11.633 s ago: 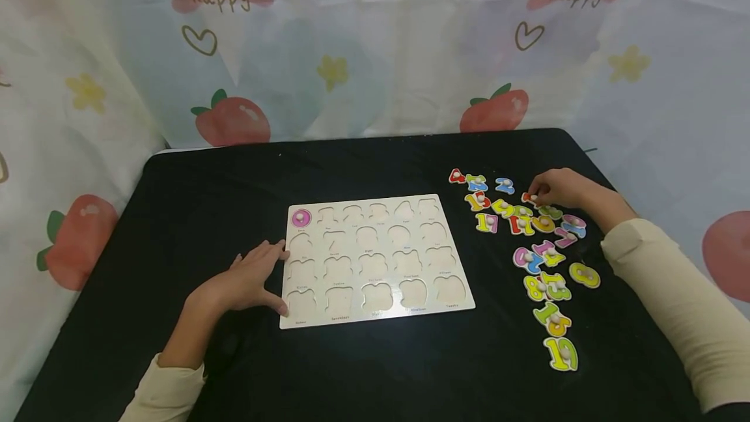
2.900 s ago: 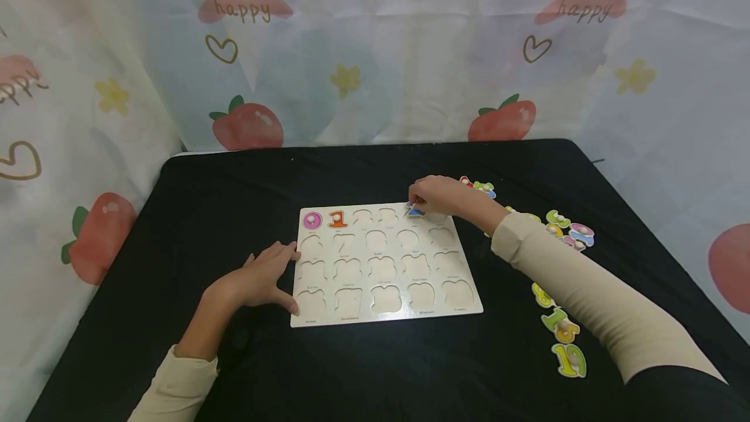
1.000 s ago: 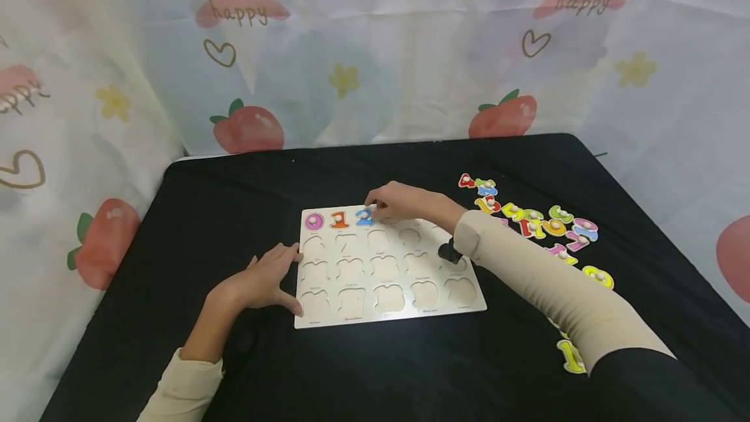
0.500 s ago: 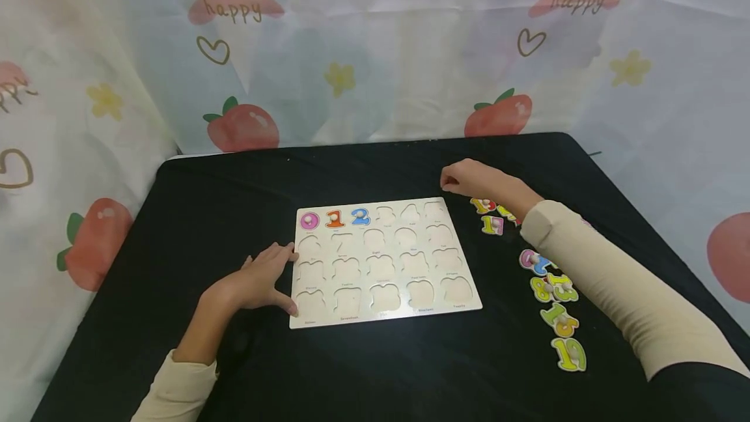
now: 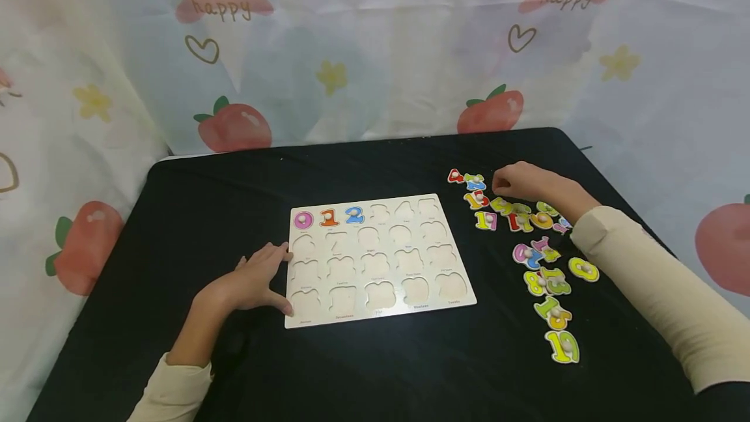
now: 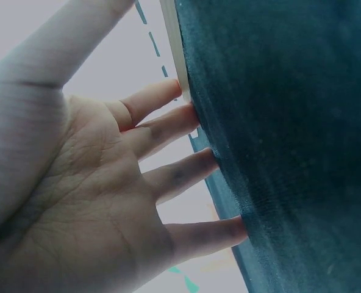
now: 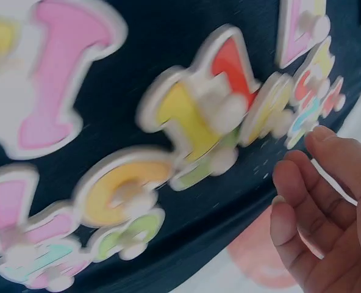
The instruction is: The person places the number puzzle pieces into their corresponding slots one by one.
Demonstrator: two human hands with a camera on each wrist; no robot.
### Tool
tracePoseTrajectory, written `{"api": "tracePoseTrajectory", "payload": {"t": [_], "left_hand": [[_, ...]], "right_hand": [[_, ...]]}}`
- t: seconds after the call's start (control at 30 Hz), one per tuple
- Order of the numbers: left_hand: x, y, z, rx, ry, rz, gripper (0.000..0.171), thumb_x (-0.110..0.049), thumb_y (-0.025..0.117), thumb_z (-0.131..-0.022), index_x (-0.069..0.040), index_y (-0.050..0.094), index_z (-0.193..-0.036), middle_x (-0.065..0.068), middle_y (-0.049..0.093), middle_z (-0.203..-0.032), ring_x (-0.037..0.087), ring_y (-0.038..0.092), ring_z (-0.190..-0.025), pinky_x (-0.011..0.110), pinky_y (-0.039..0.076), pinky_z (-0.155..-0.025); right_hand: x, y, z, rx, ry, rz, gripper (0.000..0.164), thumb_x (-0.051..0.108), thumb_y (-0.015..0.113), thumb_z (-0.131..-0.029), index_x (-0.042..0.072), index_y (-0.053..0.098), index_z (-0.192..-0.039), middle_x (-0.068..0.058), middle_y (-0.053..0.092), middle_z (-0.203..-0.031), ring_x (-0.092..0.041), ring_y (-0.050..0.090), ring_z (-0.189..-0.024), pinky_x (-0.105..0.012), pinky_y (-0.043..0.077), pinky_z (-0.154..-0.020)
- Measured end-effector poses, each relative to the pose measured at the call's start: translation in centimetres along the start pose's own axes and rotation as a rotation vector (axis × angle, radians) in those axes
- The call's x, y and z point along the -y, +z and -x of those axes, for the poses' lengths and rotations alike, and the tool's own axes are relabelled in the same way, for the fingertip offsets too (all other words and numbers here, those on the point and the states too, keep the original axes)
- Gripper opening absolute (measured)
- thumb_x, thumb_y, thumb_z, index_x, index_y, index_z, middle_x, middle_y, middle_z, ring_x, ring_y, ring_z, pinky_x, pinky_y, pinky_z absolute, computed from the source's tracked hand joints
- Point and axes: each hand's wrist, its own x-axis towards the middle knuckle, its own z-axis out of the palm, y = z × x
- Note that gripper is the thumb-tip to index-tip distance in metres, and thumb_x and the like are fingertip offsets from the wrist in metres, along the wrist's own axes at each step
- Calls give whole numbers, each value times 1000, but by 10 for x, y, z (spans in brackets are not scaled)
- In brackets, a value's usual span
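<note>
A pale wooden number puzzle board (image 5: 381, 266) lies on the black-covered table. Its top row holds a pink 0 (image 5: 303, 220), an orange 1 (image 5: 329, 217) and a blue 2 (image 5: 354, 215) in their recesses. My left hand (image 5: 249, 282) rests at the board's left edge, thumb and fingers spread; the left wrist view shows straight fingers (image 6: 177, 174) against that edge. Above the loose pieces at the right hovers my right hand (image 5: 524, 181), fingers loosely bent (image 7: 296, 201) with nothing between them. Close to it lie a yellow piece (image 5: 500, 206) and a green-and-blue piece (image 5: 475, 182).
Several knobbed number pieces lie right of the board, some overlapping. A red 4 (image 5: 455, 176) is at the far end, a yellow 0 (image 5: 583, 269) at the right, and a yellow-green 19 (image 5: 562, 347) nearest me. A printed curtain (image 5: 363, 51) stands behind the table.
The orange 1 and blue 2 have come into the board's top row. Over the last second my right hand has left the board and moved right, over the loose pieces. The left hand stays put.
</note>
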Motion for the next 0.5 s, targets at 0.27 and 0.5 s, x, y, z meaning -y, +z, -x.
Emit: {"api": "tracePoseTrajectory", "payload": {"t": [0.27,0.5], "left_hand": [[-2,-1,2,0,3,-2,104,-41,86,-61,2,32,-139,25,28,-145,44,14,-136,68,12,-98],[-2,-2,4,-10,13,5,103,-41,86,-61,1,33,-139,24,28,-146,43,15,-136,68,12,-98]], "right_hand": [[-29,-1,29,68,101,-4,8,5,59,-90,-2,62,-93,-3,56,-80,-18,49,-67,-36,45,-63],[-46,3,46,148,213,-19,14,9,63,-86,-4,61,-89,-5,57,-79,-19,51,-66,-37,46,-61]]}}
